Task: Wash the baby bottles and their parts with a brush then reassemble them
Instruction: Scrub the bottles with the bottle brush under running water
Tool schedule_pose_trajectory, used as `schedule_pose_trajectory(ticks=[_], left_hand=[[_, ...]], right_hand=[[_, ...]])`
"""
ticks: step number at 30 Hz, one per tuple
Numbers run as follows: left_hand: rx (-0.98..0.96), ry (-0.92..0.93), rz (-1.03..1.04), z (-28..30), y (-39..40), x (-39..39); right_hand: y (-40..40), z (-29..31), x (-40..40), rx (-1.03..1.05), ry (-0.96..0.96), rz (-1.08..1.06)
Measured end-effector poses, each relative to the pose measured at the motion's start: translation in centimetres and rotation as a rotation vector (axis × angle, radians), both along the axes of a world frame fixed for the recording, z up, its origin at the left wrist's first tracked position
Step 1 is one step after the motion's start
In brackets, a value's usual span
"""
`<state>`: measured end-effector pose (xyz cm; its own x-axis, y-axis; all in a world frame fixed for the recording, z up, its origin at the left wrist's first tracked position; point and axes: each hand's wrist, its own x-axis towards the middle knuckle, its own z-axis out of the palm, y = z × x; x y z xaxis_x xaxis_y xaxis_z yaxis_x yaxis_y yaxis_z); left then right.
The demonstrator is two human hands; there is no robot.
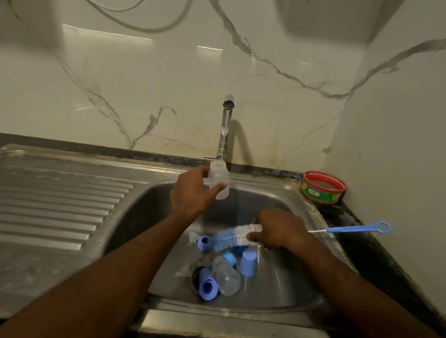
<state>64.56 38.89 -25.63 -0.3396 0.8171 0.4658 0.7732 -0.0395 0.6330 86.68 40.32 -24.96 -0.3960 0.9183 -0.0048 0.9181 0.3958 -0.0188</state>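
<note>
Baby bottle [218,180], clear and uncapped, held upright above the sink [281,287] and directly under the tap [226,126], from which we see a thin stream of water falling toward its open neck. Our left hand [191,190] grips it, fingers [207,173] curled round the far side of the body and thumb pressed across the near side. Our right hand [275,231], nearer us than the tap and over the basin, is closed round the bottle brush [233,235] at the white end of its bristles; the blue bristled end points away from that hand, down toward the basin floor. Below the brush, in the sink, we note a second clear bottle [225,275] lying on its side at the drain, a blue cap [207,284] lying just beside it with its open end toward us, another blue cap [248,262] standing mouth down, a blue ring [204,243] touching the brush tip, and a further blue part [230,258] between them. Translucent pieces near the drain are too faint for us to identify. Right of the sink, on the dark worktop [371,252], lies a thin blue-handled brush [354,229]; behind it, in the corner beyond the sink rim, sits a red and green tub [324,188]. Left of the basin extends the ribbed drainboard [46,202].
</note>
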Motion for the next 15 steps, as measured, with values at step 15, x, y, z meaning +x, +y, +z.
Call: schedule_pose_trajectory(ticks=[15], left_hand=[[-0.024, -0.015, -0.006, -0.23, 0.2, 0.04]], right_hand=[[0.22, -0.32, -0.15, -0.006, 0.022, -0.007]])
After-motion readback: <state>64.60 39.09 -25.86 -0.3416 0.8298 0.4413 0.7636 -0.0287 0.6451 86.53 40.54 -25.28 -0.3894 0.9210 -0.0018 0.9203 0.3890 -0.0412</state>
